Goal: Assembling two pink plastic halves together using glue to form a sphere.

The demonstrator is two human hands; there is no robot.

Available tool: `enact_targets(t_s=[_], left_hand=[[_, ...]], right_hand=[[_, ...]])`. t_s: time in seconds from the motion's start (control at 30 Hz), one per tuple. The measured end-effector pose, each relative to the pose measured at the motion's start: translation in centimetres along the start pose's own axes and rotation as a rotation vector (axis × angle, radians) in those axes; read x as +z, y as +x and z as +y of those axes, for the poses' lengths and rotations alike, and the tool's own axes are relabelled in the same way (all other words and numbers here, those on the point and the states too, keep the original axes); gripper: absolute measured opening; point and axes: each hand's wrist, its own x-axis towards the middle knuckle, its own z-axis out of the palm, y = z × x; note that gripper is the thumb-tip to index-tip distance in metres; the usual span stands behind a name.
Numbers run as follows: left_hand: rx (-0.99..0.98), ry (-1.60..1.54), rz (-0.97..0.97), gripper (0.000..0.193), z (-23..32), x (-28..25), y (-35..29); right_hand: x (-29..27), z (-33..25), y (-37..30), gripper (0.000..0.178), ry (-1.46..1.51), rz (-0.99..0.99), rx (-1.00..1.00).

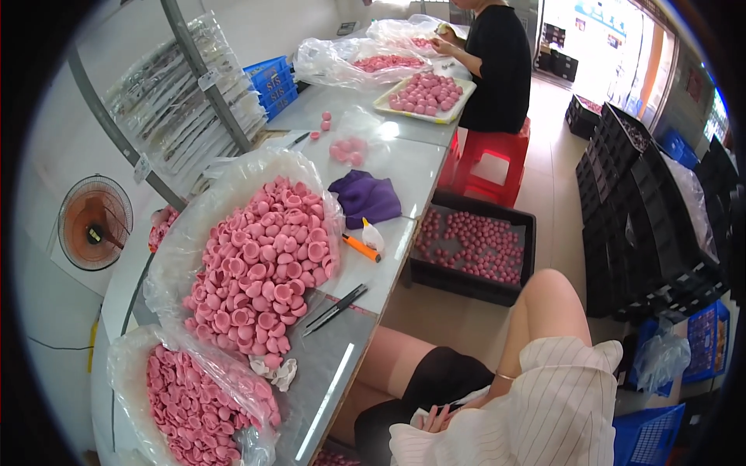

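My right arm, with a thin bracelet at the wrist, bends down into my lap beside the striped shirt (536, 412). Fingers of my right hand (437, 419) show there, curled close together; a small white and dark edge lies against them, and what they hold is hidden. My left hand is out of view. On the table to the left, a large clear plastic bag (175, 256) lies spread open under a heap of pink half-shells (264, 256). Nearer, a second bag holds more pink shells (190, 408). Black tweezers (336, 309) lie beside the heap.
An orange-handled tool (361, 248), a white squeeze bottle (372, 235) and a purple cloth (365, 197) lie farther along the table. Below stands a black crate (474, 286) with pink balls. A co-worker (497, 70) stands by a red stool (491, 159). Black crates (645, 225) are stacked at right.
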Motion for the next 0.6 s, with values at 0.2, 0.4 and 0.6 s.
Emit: enact_targets(t_s=[0.2, 0.4, 0.6], left_hand=[[-0.003, -0.153, 0.053, 0.039, -0.1, 2.2, -0.3], [-0.085, -0.290, 0.129, 0.039, 0.4, 3.7, 0.9], [-0.130, -0.364, 0.120, 0.040, -1.2, 3.9, 0.7]], right_hand=[[1.6, -0.2, 0.3, 0.037, -0.011, -0.012, 0.051], [0.4, 0.3, 1.1, 0.036, -0.026, -0.090, 0.051], [1.0, 1.7, 2.5, 0.035, -0.002, -0.068, 0.005]])
